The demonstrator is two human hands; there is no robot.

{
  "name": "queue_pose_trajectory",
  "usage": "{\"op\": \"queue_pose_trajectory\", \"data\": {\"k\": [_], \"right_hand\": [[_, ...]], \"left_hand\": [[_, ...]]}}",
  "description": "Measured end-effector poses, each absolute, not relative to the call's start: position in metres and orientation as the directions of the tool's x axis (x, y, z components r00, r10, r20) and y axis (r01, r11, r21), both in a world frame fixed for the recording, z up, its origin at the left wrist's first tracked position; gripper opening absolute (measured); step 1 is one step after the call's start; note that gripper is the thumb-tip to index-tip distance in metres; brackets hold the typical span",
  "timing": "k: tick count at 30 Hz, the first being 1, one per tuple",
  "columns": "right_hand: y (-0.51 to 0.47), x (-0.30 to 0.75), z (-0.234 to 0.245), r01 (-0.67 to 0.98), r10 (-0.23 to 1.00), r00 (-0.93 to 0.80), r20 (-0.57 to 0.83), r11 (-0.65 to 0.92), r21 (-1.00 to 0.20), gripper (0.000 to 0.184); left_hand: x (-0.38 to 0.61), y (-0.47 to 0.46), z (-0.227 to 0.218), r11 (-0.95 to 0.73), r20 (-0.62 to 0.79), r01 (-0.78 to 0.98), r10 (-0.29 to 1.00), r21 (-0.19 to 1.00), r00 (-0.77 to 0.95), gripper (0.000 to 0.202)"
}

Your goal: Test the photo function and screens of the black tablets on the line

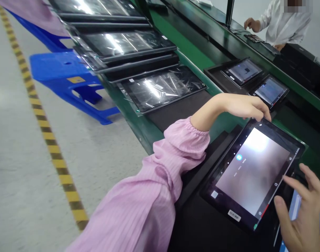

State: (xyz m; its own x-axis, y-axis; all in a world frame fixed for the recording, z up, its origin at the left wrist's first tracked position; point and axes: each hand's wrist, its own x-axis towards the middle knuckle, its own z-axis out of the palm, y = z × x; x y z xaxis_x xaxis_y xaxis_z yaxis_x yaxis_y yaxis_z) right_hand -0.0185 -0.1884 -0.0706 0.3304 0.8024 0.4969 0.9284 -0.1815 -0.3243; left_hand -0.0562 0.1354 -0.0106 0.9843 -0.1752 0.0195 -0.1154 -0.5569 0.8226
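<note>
A lit tablet (250, 171) leans tilted on a black tray in front of me, its screen showing a camera view. My left hand (243, 105), in a pink sleeve, curls over the tablet's far top edge and grips it with bent fingers. My right hand (303, 213) hovers at the tablet's near right corner with its fingers spread, fingertips close to the frame. A second device (293, 208) shows partly under that hand.
Several tablets wrapped in plastic film (160, 87) lie in a row along the green bench (128, 115). Two lit tablets (270, 91) stand farther back. A person in white (283, 24) works at the far bench. Blue plastic stools (65, 77) stand on the floor at left.
</note>
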Motion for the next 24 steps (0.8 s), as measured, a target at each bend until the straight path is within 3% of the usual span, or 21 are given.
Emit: {"op": "queue_pose_trajectory", "data": {"k": [2,4,15,18,22,24], "right_hand": [[-0.178,-0.023,-0.06,0.987,0.889,0.141,0.436,-0.094,-0.127,0.027],[-0.165,-0.026,-0.051,1.0,0.924,0.005,0.383,0.005,-0.024,0.028],[-0.119,-0.033,-0.041,0.997,0.962,-0.069,0.264,0.059,0.046,0.034],[-0.147,-0.019,-0.025,0.997,0.956,0.012,0.294,-0.034,0.071,0.037],[-0.233,0.025,-0.015,0.949,0.89,0.261,0.374,-0.307,0.07,0.044],[-0.293,0.049,-0.024,0.901,0.819,0.395,0.416,-0.433,-0.003,0.046]], "left_hand": [[-0.057,0.135,-0.009,-0.572,0.006,-0.107,-0.175,0.814,0.985,0.054],[-0.058,0.134,-0.007,-0.581,0.013,-0.113,-0.174,0.806,0.985,0.055],[-0.06,0.132,-0.005,-0.562,0.055,-0.16,-0.199,0.811,0.978,0.047],[-0.058,0.128,-0.006,-0.567,0.075,-0.17,-0.186,0.806,0.98,0.041],[-0.049,0.117,-0.013,-0.594,0.099,-0.149,-0.117,0.791,0.988,0.046],[-0.043,0.111,-0.018,-0.611,0.109,-0.14,-0.088,0.78,0.99,0.047]]}}
